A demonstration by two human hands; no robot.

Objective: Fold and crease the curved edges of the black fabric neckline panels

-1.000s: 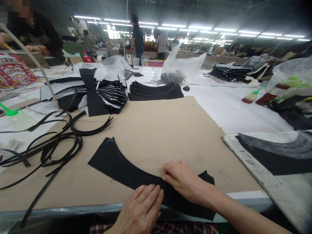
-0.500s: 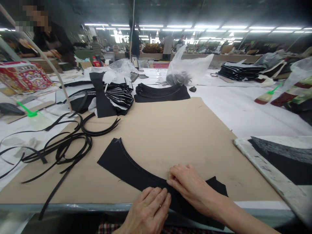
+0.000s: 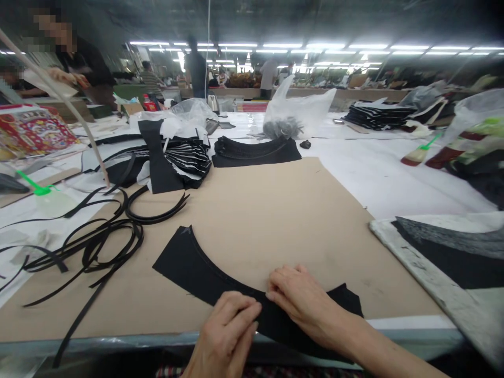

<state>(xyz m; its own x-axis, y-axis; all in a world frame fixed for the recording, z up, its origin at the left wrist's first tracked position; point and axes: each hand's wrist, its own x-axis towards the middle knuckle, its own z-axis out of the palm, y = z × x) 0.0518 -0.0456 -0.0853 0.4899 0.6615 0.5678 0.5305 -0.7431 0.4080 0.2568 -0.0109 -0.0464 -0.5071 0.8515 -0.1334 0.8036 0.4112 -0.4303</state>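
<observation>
This is a factory-like workshop: rows of strip lights (image 3: 325, 46) run beneath a dark ceiling (image 3: 260, 18), several people (image 3: 270, 76) are spread about the large hall, and a wide white counter (image 3: 397, 181) carries stacked black cut pieces (image 3: 380, 116), looped black strips (image 3: 87, 253) and spouted squeeze bottles (image 3: 55, 203).

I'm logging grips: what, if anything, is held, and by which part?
The right hand touches the black piece at its inner curved edge, the left hand across its outer edge; whether either grips it cannot be told.
</observation>
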